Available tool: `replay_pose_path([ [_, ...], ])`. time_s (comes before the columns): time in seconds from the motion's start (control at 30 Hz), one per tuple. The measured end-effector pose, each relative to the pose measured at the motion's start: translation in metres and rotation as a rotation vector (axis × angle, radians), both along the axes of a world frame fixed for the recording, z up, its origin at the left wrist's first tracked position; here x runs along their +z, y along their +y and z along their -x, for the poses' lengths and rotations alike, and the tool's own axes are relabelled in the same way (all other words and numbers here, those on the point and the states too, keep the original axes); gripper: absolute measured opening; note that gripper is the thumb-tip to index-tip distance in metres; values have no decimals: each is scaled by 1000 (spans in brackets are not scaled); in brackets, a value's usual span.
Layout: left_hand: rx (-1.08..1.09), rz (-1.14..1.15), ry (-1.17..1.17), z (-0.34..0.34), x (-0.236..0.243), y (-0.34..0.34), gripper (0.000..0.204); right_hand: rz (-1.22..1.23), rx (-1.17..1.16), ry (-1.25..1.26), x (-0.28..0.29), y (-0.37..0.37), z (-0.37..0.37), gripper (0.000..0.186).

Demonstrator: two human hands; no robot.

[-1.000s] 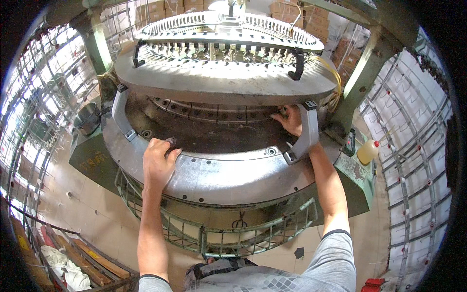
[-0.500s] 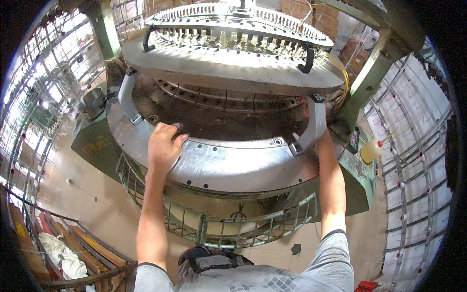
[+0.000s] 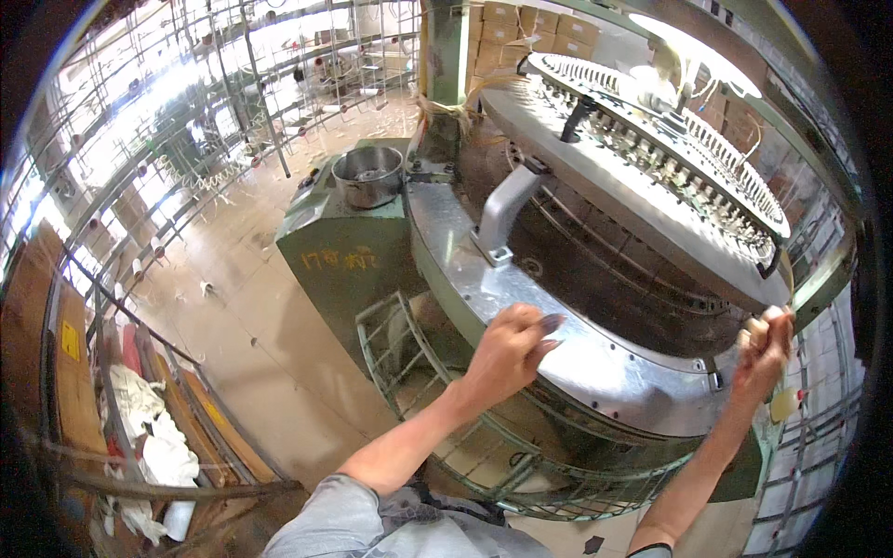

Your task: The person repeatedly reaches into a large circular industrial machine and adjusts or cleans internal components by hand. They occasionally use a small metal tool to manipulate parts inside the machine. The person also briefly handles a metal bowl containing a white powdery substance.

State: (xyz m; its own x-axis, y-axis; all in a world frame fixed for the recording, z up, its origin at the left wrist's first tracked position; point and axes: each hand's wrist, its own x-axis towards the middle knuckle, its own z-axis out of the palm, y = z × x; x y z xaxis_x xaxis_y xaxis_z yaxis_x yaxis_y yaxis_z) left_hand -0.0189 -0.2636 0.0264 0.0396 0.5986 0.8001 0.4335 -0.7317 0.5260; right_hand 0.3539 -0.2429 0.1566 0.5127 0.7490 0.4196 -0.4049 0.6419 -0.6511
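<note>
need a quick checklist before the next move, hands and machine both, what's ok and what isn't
1. Left hand gripping the small dark piece: ok, pinched between thumb and fingers.
2. Left hand away from the metal ring: not ok, it is over the ring.
3. Right hand gripping anything: cannot tell, fingers curled and blurred.
4. Left grey bracket standing on the ring: ok.
5. That bracket fastened tight: cannot tell.
6. Metal pot upright on the green box: ok.

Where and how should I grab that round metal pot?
The metal pot is probably best pinched at its near rim, coming from above on its left side. It stands upright and open-topped, no handle shows, and the green post rises to its right.
</note>
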Motion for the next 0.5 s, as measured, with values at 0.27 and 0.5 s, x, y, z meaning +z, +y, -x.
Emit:
replay_pose_path([
  [0.27,290,512,-107,161,-117,-88,29,368,805,-911,-5,127,393,36],
  [0.5,453,905,-167,224,-219,-166,21,493,604,-950,-34,264,581,41],
])
